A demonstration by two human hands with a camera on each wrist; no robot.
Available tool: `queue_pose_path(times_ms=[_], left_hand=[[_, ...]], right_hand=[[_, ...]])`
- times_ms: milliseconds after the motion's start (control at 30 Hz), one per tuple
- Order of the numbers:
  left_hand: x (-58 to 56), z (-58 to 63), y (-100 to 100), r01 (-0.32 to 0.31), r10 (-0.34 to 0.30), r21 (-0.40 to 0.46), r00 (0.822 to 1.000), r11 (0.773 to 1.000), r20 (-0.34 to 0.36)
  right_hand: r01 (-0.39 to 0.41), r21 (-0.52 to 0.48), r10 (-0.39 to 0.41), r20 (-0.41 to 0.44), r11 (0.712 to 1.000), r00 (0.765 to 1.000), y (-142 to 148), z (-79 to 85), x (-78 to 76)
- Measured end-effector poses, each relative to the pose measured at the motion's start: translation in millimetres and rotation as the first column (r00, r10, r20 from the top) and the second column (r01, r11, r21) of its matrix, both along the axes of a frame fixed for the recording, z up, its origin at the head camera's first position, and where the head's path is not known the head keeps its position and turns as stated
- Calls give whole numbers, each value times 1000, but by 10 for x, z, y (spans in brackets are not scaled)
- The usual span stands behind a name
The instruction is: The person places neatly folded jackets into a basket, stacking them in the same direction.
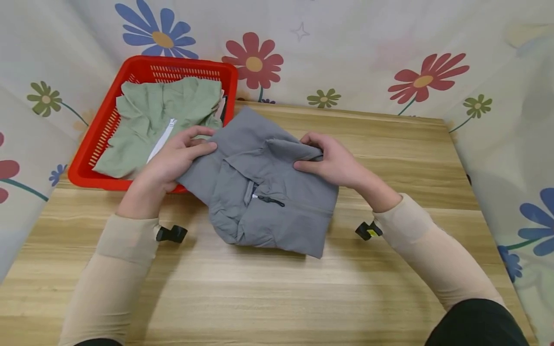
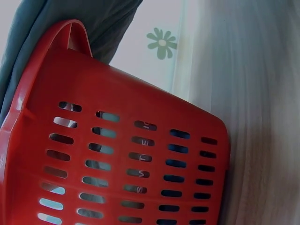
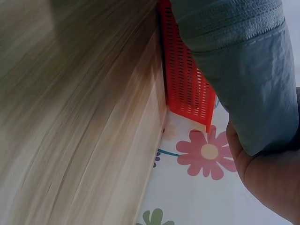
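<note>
A folded grey jacket (image 1: 294,211) with a dark zip pull hangs over the table, just right of a red basket (image 1: 149,61). At its left edge my left hand (image 1: 177,151) pinches the cloth between thumb and fingers, close over the basket's rim. My right hand (image 1: 335,161) grips the opposite side, thumb on top. In the right wrist view the jacket (image 3: 253,89) is lifted above the tabletop, with the right hand (image 3: 274,180) curled round its edge. Grey cloth (image 2: 110,28) also shows beyond the basket in the left wrist view; the left hand is hidden there.
Inside the basket lies a light green garment (image 1: 190,101) with a white zip, and other cloth shows beneath it. The wooden table (image 1: 268,293) meets a flowered curtain (image 1: 346,48) at the back and sides.
</note>
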State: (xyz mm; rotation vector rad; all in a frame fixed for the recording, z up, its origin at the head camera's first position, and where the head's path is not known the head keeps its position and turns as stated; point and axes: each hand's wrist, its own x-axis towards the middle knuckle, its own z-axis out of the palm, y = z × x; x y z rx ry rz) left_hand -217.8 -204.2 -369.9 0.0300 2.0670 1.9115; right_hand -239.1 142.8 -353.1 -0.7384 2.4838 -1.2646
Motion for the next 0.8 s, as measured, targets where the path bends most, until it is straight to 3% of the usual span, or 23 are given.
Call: queue_pose_path(times_ms=[567,800], left_hand=[[13,44,-11,-28,28,-3,999,1000,-31],[31,84,-73,-13,17,106,999,994,-38]], right_hand=[[1,-19,-1,26,1000,1000,-12,63,-11],[-1,-37,2,24,999,1000,-62,70,-37]])
